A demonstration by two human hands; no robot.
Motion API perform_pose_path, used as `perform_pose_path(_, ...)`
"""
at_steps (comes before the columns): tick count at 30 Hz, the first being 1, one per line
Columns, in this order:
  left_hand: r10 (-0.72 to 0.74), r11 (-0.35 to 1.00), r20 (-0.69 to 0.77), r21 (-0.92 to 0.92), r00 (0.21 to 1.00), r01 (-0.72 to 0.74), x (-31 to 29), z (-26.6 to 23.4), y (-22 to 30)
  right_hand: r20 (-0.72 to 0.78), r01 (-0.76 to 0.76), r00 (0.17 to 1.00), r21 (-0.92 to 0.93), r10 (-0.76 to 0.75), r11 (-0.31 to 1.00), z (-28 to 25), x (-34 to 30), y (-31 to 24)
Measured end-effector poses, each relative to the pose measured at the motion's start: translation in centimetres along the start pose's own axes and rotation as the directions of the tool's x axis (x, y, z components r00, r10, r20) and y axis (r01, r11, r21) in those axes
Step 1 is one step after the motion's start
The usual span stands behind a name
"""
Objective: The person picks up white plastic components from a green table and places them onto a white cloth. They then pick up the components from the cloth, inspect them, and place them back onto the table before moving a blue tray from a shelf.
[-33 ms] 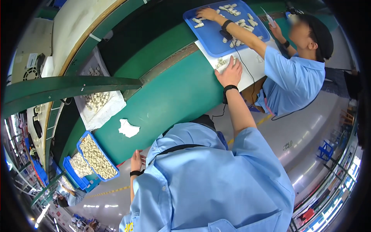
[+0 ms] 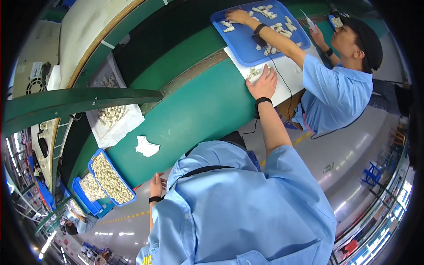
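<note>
On the right, my right hand (image 2: pixel 262 83) lies palm down with fingers stretched over the near edge of a white sheet (image 2: pixel 236 57). Several small cream-coloured fittings (image 2: pixel 253 73) sit by its fingertips; whether it touches them I cannot tell. Just beyond is a blue tray (image 2: pixel 245 56) holding loose cream tubular fittings (image 2: pixel 229 29). My left hand (image 2: pixel 157 184) hangs at the front edge of the green table (image 2: pixel 194 108), fingers loosely apart and nothing seen in them. Away from both hands, a crumpled white cloth or paper (image 2: pixel 147 146) rests on the table.
A co-worker (image 2: pixel 335 92) at the right reaches into the tray, holding a white pointed tool (image 2: pixel 311 23). Blue bins of cream parts (image 2: pixel 110 179) stand at the left. A green metal beam (image 2: pixel 84 96) crosses above a white-lined box of parts (image 2: pixel 112 117).
</note>
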State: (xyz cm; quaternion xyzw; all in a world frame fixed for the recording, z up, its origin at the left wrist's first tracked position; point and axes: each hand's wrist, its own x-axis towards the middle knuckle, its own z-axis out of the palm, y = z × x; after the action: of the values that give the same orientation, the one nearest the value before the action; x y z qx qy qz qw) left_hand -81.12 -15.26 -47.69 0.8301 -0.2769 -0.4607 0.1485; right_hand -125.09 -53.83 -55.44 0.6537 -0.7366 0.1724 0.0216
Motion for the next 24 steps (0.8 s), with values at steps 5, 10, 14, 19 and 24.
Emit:
perform_pose_path(5,0.094,0.989,-0.064,0.124,0.994,-0.086,-1.8,1.2,-6.1,-0.044,-0.075,0.996,0.051,0.077,0.996,3.3,1.9,-0.1)
perform_pose_path(10,0.024,0.991,-0.104,0.13,0.994,-0.01,-2.4,2.3,-6.9,0.005,-0.159,0.987,0.041,0.159,0.986,4.3,3.7,0.0)
perform_pose_path(14,0.005,0.995,-0.07,0.102,0.998,0.002,-1.6,2.4,-7.4,0.036,-0.144,0.989,0.014,0.143,0.99,5.4,3.7,0.7)
perform_pose_path(19,-0.011,0.997,-0.13,-0.072,0.991,0.002,-0.8,3.7,-7.3,0.154,-0.079,0.985,0.025,0.074,0.997,3.8,3.1,0.0)
perform_pose_path(24,0.0,0.998,-0.065,-0.065,0.998,-0.005,-0.4,4.3,-6.3,0.19,0.01,0.982,0.033,-0.016,0.999,3.8,2.0,0.6)
